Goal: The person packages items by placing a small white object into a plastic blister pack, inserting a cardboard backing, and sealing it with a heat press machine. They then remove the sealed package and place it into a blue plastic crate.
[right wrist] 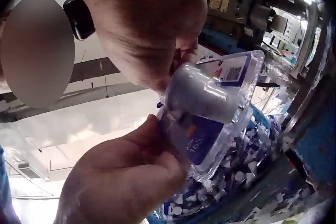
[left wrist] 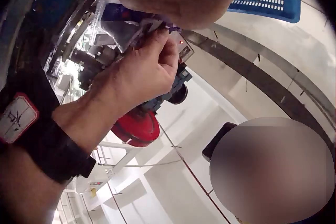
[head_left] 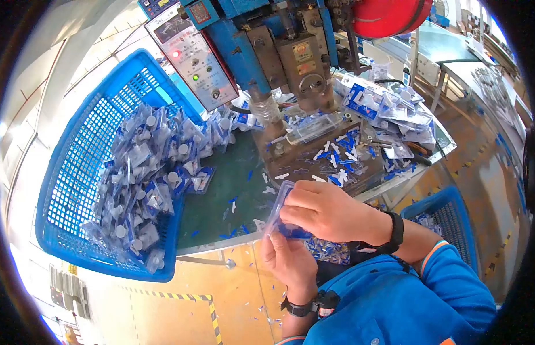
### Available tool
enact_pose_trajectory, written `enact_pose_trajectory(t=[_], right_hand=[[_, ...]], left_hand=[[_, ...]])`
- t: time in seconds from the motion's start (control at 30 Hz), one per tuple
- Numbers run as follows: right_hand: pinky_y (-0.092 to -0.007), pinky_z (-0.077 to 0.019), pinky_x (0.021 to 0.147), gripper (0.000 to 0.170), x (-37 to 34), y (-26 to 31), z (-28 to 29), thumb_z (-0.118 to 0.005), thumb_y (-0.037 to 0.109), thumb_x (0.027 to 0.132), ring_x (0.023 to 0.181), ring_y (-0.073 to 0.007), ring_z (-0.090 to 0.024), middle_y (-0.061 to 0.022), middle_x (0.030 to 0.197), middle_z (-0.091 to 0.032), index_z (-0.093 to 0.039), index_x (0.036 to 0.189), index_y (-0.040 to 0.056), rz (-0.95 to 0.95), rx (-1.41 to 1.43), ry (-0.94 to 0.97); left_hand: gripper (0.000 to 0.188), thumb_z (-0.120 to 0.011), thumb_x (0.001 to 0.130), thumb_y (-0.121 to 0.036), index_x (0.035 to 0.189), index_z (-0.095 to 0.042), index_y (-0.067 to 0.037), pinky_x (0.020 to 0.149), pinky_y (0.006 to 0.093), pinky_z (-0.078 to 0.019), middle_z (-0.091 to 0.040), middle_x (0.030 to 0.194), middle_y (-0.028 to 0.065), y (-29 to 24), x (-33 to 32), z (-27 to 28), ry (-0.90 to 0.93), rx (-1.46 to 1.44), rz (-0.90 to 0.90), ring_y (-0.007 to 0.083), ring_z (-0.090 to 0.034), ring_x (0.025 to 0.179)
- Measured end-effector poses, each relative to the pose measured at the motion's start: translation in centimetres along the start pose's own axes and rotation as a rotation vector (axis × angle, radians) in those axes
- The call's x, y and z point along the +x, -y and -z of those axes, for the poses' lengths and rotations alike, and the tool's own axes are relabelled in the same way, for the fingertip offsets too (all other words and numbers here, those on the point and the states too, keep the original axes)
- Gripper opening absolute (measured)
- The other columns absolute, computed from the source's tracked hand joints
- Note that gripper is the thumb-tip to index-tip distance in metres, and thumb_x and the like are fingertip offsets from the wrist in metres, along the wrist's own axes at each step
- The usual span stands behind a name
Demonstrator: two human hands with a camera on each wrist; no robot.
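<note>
Big press (head_left: 305, 63) at the back, blue plastic basket (head_left: 144, 268) on the left, then the right hand (head_left: 331, 214) and left hand (head_left: 291, 263), fingers curled, both pinching a clear blister pack (right wrist: 199, 141) by the bench edge. Probably light and stiffish (slippery too, I'd bet), so grab the flat rim, not the dome.

A clear plastic pack (right wrist: 242, 112) with rounded corners is held up at a tilt by the near edge of the green table (head_left: 221, 172). A blue and white printed card (right wrist: 202, 141) is seen inside, beside a pale, rounded bulge (right wrist: 195, 95). Whether it is sealed cannot be told.
</note>
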State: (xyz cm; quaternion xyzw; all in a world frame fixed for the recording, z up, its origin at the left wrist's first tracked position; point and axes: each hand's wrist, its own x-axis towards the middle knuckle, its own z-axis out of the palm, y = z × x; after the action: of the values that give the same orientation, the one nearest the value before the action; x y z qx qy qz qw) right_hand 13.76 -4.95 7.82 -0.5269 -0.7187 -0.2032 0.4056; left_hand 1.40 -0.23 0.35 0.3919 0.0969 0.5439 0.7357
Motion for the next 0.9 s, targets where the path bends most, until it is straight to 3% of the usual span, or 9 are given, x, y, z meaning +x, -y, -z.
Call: enact_pose_trajectory(t=[0.17,0.23,0.33,0.47,0.53,0.6,0.7,0.83,0.9], right_hand=[[-0.0339,-0.0462,0.067,0.018,-1.8,1.0,-0.4,-0.063,0.017,0.074,0.082,-0.0210,-0.054,-0.0022,0.086,-0.052,-0.063,0.089,0.0078,0.069,0.014,0.180],[-0.0335,-0.0458,0.068,0.018,-2.2,1.2,-0.4,-0.062,0.019,0.075,0.083,-0.0201,-0.053,-0.0013,0.085,-0.052,-0.064,0.090,0.0103,0.083,0.014,0.191],[-0.0333,-0.0464,0.071,0.016,-2.4,2.6,1.5,-0.064,0.022,0.076,0.081,-0.0204,-0.052,-0.0001,0.076,-0.052,-0.053,0.069,0.0134,0.109,0.045,0.300],[-0.0349,-0.0472,0.073,0.016,-4.3,2.9,3.7,-0.072,0.029,0.078,0.082,-0.0196,-0.057,0.0019,0.083,-0.060,-0.065,0.078,0.0149,-0.033,0.115,0.206],[-0.0368,-0.0492,0.074,0.034,-5.3,1.4,4.1,-0.079,0.023,0.078,0.088,-0.0240,-0.061,-0.0042,0.092,-0.064,-0.068,0.107,0.0089,-0.268,0.055,-0.065],[-0.0353,-0.0516,0.075,0.043,-5.1,1.7,3.4,-0.079,0.016,0.080,0.091,-0.0224,-0.063,-0.0083,0.100,-0.065,-0.063,0.118,0.0047,-0.626,0.358,-0.204],[-0.0326,-0.0537,0.078,0.044,-7.4,0.7,2.2,-0.074,0.012,0.085,0.094,-0.0192,-0.064,-0.0109,0.109,-0.065,-0.059,0.125,0.0023,-0.776,0.753,-0.149],[-0.0302,-0.0555,0.076,0.037,-12.1,-0.5,7.4,-0.069,0.011,0.088,0.093,-0.0173,-0.066,-0.0107,0.112,-0.067,-0.062,0.123,0.0017,-0.728,0.295,0.011],[-0.0300,-0.0538,0.074,0.027,-15.0,0.7,12.6,-0.068,0.008,0.085,0.087,-0.0193,-0.068,-0.0132,0.099,-0.071,-0.067,0.111,0.0006,-1.037,0.182,0.093]], left_hand=[[0.034,-0.050,0.103,-0.024,0.120,-0.060,0.005,0.091,0.0349,-0.0501,-0.065,0.116,0.0126,-0.5,0.4,-1.0,-0.067,0.217,0.076,0.0214,-0.063,0.105],[0.035,-0.051,0.103,-0.025,0.120,-0.059,0.005,0.093,0.0368,-0.0500,-0.065,0.118,0.0134,-0.9,1.7,-0.6,0.116,0.021,0.050,0.0229,-0.063,0.108],[0.034,-0.052,0.103,-0.025,0.120,-0.059,0.003,0.096,0.0387,-0.0497,-0.064,0.120,0.0137,-0.9,2.5,0.7,-0.019,0.009,0.077,0.0245,-0.062,0.110],[0.033,-0.053,0.101,-0.025,0.124,-0.057,-0.001,0.100,0.0406,-0.0479,-0.063,0.124,0.0129,-1.7,3.5,1.3,-0.022,-0.146,0.058,0.0248,-0.061,0.114],[0.036,-0.053,0.101,-0.025,0.127,-0.055,0.000,0.103,0.0403,-0.0456,-0.060,0.128,0.0131,-1.9,3.1,1.3,0.017,-0.167,0.120,0.0238,-0.059,0.117],[0.037,-0.052,0.101,-0.025,0.128,-0.054,0.001,0.103,0.0399,-0.0449,-0.059,0.129,0.0130,-1.3,2.5,1.3,0.014,-0.179,0.197,0.0234,-0.058,0.118],[0.042,-0.049,0.102,-0.031,0.132,-0.052,-0.001,0.104,0.0422,-0.0447,-0.058,0.131,0.0124,-0.6,1.2,-0.5,0.128,-0.143,0.379,0.0244,-0.057,0.120],[0.046,-0.044,0.105,-0.035,0.133,-0.052,0.000,0.088,0.0346,-0.0485,-0.062,0.122,0.0117,0.9,1.3,1.2,0.292,0.236,0.391,0.0197,-0.061,0.105],[0.038,-0.050,0.103,-0.028,0.127,-0.059,0.000,0.080,0.0290,-0.0491,-0.066,0.113,0.0116,-0.4,3.6,3.6,0.294,0.614,0.162,0.0171,-0.063,0.097]])
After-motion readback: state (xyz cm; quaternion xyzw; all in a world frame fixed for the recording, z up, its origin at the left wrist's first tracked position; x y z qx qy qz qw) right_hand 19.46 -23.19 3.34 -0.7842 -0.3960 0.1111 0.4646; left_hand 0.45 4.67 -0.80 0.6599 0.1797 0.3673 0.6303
